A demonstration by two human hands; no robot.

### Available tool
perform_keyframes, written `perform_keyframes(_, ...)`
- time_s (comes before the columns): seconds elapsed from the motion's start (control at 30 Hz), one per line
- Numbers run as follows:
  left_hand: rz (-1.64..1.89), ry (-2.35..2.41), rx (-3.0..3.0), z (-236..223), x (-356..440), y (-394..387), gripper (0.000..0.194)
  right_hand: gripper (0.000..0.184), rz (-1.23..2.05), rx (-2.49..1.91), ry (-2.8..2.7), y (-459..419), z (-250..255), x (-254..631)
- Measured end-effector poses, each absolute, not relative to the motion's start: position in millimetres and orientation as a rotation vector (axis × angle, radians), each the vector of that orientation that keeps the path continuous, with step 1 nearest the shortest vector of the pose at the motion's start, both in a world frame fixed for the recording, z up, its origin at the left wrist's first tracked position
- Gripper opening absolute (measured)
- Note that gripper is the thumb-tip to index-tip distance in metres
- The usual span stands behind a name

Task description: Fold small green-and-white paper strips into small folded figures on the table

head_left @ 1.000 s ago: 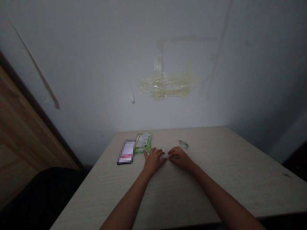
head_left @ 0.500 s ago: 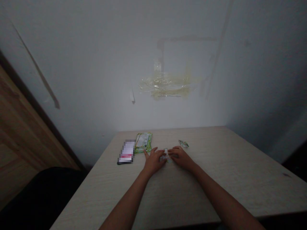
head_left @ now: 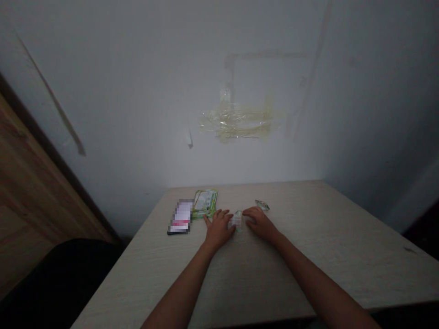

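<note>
The right hand (head_left: pixel 260 224) has edged off the paper (head_left: pixel 238 220), fingers parted, while the left hand (head_left: pixel 218 230) rests open fingers on it, maybe to keep it still on the bench (head_left: pixel 336 228).

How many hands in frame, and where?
2. The left hand is at the left side of the small printed piece, near the green-and-white stack; the right hand is by that piece's right edge. Both are plainly visible.
</note>
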State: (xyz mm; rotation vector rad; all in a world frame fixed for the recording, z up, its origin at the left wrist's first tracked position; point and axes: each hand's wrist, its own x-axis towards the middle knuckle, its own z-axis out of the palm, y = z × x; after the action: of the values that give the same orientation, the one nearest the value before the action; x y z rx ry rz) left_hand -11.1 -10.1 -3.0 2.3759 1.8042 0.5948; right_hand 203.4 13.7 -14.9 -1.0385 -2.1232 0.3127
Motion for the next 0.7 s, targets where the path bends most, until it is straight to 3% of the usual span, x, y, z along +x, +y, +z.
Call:
perform_keyframes(0.17,0.553,1.774,2.398,-2,-12,-11,0.038,0.045,0.274,-1.12,-2.164,13,-15,202)
perform_keyframes(0.7,0.669,1.825,2.414,-4,-15,-8,0.035,0.027,0.111,-1.136,-2.298,4,-2,195)
